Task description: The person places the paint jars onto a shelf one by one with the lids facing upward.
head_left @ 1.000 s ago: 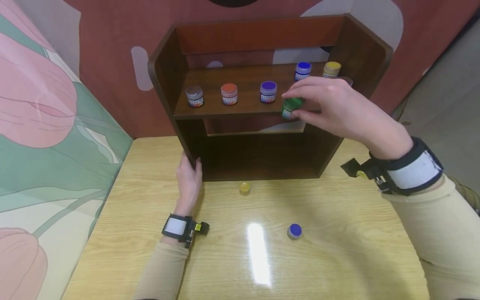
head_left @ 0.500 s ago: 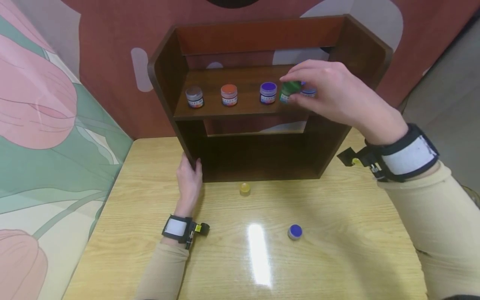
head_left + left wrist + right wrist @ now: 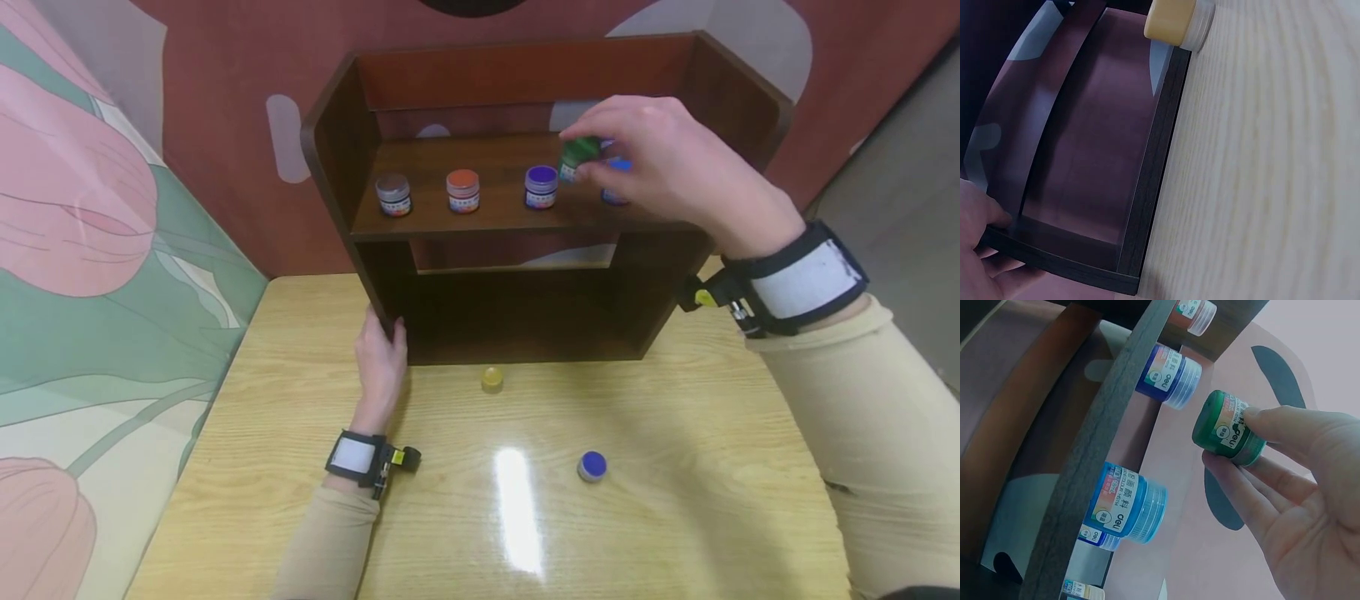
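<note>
My right hand [image 3: 667, 158] pinches a green paint jar [image 3: 576, 158] between thumb and fingers, off the upper board of a dark brown wooden shelf [image 3: 322, 167]. In the right wrist view the green jar [image 3: 1229, 428] is apart from the blue jar [image 3: 1166, 375] and the light blue jar [image 3: 1125, 503] on the board. At the shelf's lower left side, my left hand [image 3: 381, 358] grips the side panel, the thumb on the inner face and fingers outside. The left wrist view shows that hand [image 3: 982, 244] around the panel edge.
A brown jar [image 3: 393, 196], an orange jar [image 3: 462, 192] and a violet-blue jar [image 3: 541, 187] stand along the board's front. Behind the light blue jar are a dark blue jar [image 3: 1100, 539] and a yellow-labelled jar [image 3: 1082, 590]. On the table lie a yellow jar [image 3: 492, 381] and a blue-topped jar [image 3: 592, 467].
My right hand has carried the green jar up and back, from before the board's front edge to above the board. The left hand stays on the side panel.
</note>
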A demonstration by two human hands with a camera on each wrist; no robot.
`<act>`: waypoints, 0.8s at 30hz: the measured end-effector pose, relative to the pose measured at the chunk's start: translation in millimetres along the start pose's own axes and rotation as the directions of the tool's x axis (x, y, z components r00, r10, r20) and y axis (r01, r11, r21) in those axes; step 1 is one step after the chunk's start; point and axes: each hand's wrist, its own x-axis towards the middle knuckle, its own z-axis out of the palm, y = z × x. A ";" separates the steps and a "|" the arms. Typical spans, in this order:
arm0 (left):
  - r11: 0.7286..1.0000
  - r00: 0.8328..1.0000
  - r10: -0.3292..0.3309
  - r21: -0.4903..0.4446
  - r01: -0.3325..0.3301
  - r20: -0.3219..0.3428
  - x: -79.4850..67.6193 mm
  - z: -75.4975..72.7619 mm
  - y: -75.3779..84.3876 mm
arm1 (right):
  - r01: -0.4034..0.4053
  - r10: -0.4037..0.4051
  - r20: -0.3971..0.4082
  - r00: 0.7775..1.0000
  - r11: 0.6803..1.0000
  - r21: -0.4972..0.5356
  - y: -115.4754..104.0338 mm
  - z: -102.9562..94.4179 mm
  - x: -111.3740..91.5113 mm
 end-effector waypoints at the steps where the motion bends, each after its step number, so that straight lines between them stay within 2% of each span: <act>1: 1.000 1.000 0.000 0.000 0.000 0.001 0.0 0.1 0.2 | -0.008 0.008 -0.001 1.000 1.000 0.006 0.9 -0.3 1.5; 6: 1.000 1.000 -0.003 0.005 0.003 0.006 0.2 0.2 0.7 | -0.060 0.060 0.007 0.998 0.998 0.012 5.0 -0.8 8.8; 13: 1.000 1.000 -0.016 0.012 0.016 0.005 0.3 0.7 0.3 | -0.094 0.095 -0.006 0.996 0.995 0.009 4.8 0.5 13.6; 24: 0.999 0.999 -0.033 0.006 0.033 0.022 -1.5 -1.1 2.2 | -0.153 0.151 0.080 0.985 0.988 0.014 5.1 5.6 30.5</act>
